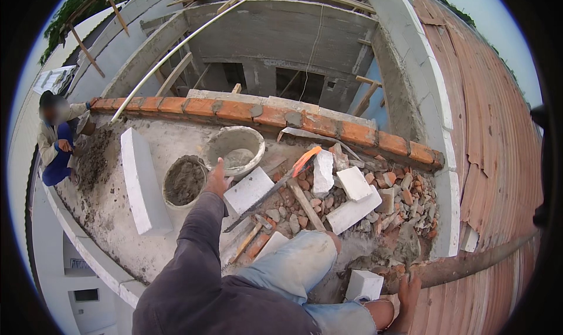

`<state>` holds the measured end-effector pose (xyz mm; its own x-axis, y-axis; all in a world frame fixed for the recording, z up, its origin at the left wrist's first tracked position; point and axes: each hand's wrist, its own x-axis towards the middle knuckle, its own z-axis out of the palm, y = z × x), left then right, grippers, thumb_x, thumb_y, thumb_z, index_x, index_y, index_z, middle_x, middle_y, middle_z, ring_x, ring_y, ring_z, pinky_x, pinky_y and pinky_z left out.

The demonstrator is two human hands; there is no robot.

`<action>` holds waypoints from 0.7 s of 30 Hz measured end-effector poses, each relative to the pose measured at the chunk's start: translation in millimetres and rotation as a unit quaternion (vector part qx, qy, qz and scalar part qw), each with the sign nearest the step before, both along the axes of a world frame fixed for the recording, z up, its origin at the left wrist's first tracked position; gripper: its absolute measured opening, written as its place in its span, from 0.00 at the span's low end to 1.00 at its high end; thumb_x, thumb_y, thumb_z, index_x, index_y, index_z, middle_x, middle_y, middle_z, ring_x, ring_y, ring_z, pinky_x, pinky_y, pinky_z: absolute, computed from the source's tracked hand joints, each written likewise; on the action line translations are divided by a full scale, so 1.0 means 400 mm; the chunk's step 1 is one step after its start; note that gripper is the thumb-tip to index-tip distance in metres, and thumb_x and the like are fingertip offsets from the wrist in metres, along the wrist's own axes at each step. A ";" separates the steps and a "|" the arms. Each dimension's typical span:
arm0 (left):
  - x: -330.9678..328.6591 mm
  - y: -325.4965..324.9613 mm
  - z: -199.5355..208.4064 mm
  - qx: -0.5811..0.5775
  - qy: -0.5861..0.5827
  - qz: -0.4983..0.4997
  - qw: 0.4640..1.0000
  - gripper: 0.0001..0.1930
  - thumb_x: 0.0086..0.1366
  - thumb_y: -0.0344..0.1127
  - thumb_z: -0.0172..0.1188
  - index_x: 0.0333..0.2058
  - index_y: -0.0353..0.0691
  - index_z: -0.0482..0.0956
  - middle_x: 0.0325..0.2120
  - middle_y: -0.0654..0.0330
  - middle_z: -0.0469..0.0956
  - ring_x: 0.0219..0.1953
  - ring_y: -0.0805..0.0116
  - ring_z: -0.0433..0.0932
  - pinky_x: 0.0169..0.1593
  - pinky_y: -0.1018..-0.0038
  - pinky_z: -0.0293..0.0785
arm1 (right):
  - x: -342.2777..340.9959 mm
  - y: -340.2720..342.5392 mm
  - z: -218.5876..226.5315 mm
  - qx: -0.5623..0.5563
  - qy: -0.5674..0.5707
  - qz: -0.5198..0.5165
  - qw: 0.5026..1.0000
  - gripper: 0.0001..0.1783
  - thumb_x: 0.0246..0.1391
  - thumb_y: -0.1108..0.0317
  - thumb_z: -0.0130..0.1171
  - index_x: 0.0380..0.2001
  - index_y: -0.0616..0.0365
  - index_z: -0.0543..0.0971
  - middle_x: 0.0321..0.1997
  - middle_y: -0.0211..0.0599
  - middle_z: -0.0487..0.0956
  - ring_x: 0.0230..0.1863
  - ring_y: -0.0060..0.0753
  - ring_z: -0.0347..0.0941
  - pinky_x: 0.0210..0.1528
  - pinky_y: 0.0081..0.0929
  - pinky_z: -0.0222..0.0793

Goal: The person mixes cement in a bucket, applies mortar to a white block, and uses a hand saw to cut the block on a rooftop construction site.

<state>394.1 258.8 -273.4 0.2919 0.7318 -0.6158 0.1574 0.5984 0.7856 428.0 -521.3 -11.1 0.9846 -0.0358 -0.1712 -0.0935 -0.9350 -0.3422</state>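
My left hand [217,179], at the end of a dark sleeve, is at the right rim of a small bucket of grey mortar [185,182]. Its fingers look curled at that rim, though most are hidden, and one points up. Right behind it stands a larger whitish tub [261,153] with a pale mix inside. A white block [249,191] lies just right of the hand. A handsaw [306,161] with an orange handle leans across that block's right side, its blade slanting down toward me. My right hand is out of view.
A low red brick course [234,111] edges a deep drop into the rooms below. A long white block [141,182] stands to the left. Rubble [404,203] and cut blocks cover the right. A co-worker [56,135] crouches at far left beside mortar. Rusty roofing [469,112] lies beyond the right wall.
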 end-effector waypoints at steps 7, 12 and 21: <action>0.094 -0.108 0.133 0.052 0.025 0.098 0.993 0.31 0.66 0.27 0.66 0.65 0.40 0.64 0.56 0.44 0.78 0.50 0.52 0.83 0.50 0.58 0.83 | -0.037 0.383 0.162 -0.092 -0.126 0.144 0.977 0.26 0.63 0.55 0.64 0.55 0.66 0.81 0.41 0.61 0.85 0.43 0.68 0.82 0.47 0.57 0.76; -0.056 -0.183 0.437 0.063 -0.073 -0.061 0.994 0.25 0.66 0.24 0.62 0.58 0.42 0.63 0.52 0.50 0.75 0.50 0.53 0.81 0.49 0.49 0.84 | -0.003 0.751 0.235 -0.082 -0.079 0.262 0.958 0.15 0.60 0.58 0.64 0.39 0.60 0.81 0.35 0.50 0.85 0.38 0.58 0.84 0.41 0.53 0.80; -0.167 -0.386 0.542 0.211 -0.164 -0.264 0.927 0.20 0.59 0.20 0.60 0.50 0.38 0.68 0.46 0.59 0.75 0.48 0.70 0.75 0.55 0.70 0.74 | 0.027 1.126 0.089 -0.263 -0.116 0.308 0.907 0.08 0.61 0.66 0.61 0.37 0.54 0.87 0.37 0.36 0.86 0.41 0.38 0.86 0.34 0.35 0.77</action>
